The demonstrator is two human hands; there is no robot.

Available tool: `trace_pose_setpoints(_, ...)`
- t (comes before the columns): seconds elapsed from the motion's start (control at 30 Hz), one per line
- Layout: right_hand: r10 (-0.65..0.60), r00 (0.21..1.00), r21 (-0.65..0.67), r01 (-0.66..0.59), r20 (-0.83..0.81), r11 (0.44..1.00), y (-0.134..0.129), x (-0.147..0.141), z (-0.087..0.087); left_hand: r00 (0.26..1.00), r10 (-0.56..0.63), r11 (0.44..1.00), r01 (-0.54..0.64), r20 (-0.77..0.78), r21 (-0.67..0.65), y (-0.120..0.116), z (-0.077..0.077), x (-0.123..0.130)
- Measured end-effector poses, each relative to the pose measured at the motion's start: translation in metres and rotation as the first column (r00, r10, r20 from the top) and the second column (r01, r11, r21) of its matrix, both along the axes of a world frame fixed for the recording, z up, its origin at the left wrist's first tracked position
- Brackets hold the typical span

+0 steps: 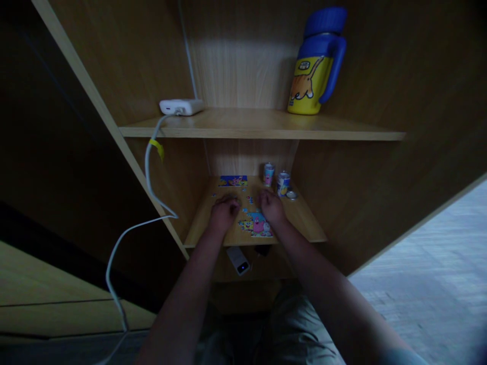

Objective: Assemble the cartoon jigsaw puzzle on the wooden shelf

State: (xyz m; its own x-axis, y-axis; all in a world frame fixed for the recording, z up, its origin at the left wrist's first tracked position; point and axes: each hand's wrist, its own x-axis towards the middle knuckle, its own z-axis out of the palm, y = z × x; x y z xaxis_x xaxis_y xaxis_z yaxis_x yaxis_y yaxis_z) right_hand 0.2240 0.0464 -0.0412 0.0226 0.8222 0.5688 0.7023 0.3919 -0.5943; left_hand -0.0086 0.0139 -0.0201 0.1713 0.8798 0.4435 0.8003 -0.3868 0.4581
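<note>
A partly assembled jigsaw puzzle (pixel 258 225) with cartoon figures lies near the front edge of the lower shelf. Loose puzzle pieces (pixel 249 199) are scattered behind it, between my hands. On the left, my left hand (pixel 224 210) rests over the board with its fingers curled together; whatever they hold, if anything, is hidden. My right hand (pixel 271 205) is closed just behind the puzzle's right side, its fingertips too dim to show a piece. At the back lies a colourful picture card (pixel 233 181).
Two small printed cans, a pink and blue can (pixel 268 175) and a blue and yellow can (pixel 282 185), stand back right beside a round lid (pixel 291 195). Above, the upper shelf (pixel 247 133) bears a bottle (pixel 310 76) and a white adapter (pixel 181 107) with a dangling cable (pixel 147 170).
</note>
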Motion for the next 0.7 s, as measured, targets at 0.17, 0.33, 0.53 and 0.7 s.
trace_pose_setpoints(0.17,0.162,0.951,-0.014,-0.164,0.264,0.986,0.0016,-0.0051,0.0000,0.998,-0.033,0.999,0.034,-0.051,0.016,-0.0041,0.0017,0.0035)
trace_pose_setpoints(0.33,0.206,0.929,-0.069,-0.194,0.307,0.979,-0.0003,-0.0055,0.0028,0.961,0.259,0.964,-0.263,-0.096,-0.030,-0.0052,0.0027,0.0019)
trace_pose_setpoints(0.53,0.158,0.937,-0.073,-0.142,0.312,0.987,-0.0019,-0.0049,0.0048,0.924,0.358,0.930,-0.365,-0.134,-0.033,-0.0042,-0.0008,0.0010)
trace_pose_setpoints(0.7,0.169,0.923,-0.058,-0.158,0.345,0.986,-0.0017,-0.0072,0.0037,0.920,0.354,0.926,-0.370,-0.168,-0.071,-0.0069,0.0028,0.0015)
